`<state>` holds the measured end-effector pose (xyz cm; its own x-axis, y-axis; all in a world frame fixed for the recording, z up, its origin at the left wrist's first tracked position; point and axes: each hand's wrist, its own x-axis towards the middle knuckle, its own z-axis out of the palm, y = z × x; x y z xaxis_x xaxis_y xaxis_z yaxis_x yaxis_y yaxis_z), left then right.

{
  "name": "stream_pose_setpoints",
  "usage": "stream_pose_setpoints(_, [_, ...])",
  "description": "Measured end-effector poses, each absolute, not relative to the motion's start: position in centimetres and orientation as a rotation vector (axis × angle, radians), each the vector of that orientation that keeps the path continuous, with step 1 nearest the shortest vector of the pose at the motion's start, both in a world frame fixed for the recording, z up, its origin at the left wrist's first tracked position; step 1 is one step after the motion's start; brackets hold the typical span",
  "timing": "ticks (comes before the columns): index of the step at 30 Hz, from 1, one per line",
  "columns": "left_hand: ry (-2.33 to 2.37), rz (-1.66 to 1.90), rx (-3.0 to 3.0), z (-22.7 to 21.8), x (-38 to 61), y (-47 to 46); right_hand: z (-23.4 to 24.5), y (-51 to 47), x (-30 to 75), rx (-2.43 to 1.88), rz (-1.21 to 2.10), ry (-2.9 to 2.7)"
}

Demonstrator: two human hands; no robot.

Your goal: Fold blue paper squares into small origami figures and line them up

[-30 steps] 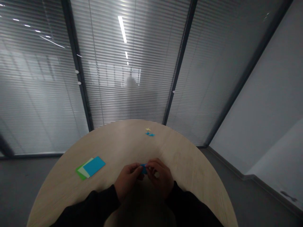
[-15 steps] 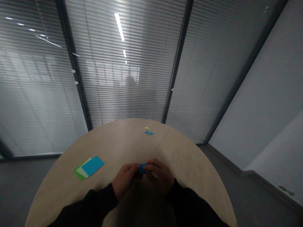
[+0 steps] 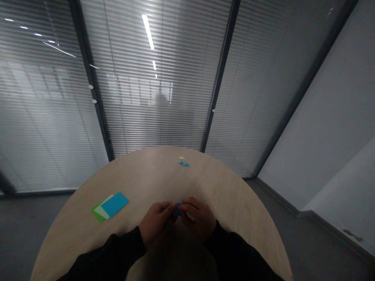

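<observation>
A small piece of folded blue paper (image 3: 177, 211) is pinched between both hands, low over the near part of the table. My left hand (image 3: 156, 217) grips its left side with thumb and fingers closed. From the right, my right hand (image 3: 198, 217) pinches it with bent fingers. Most of the paper is covered by the fingertips, so its exact folded form cannot be made out.
The round wooden table (image 3: 152, 177) has blue, pale green and green paper sheets (image 3: 115, 204) lying overlapped at left. Toward the far edge sit a small yellow folded paper star (image 3: 181, 158) and two blue folded paper pieces (image 3: 186, 164). Glass panels with blinds (image 3: 159, 128) stand behind.
The left thumb and fingers have shifted slightly right, closer to the right fingertips. Less of the blue paper shows between the hands now.
</observation>
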<state>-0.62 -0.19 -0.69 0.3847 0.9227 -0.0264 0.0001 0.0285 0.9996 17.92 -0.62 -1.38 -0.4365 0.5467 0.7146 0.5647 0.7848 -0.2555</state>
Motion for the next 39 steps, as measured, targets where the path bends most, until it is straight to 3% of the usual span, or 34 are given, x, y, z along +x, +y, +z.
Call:
stream_pose_setpoints(9, [0.946,0.947,1.391,-0.4,-0.5,-0.4,-1.0,-0.7,17.6,-0.766,0.021,-2.04])
stream_pose_setpoints(16, [1.043,0.959,1.594,0.2,-0.5,-0.8,-1.4,-0.8,17.3,-1.084,0.682,-1.704])
stream_pose_setpoints(21, [1.094,0.962,1.62,0.5,-0.6,-0.9,-2.0,-0.6,17.2,-1.13,0.932,-1.558])
stream_pose_setpoints(39, [1.057,0.969,1.546,0.3,-0.4,-0.9,-2.1,-0.6,16.8,-1.032,1.086,-1.382])
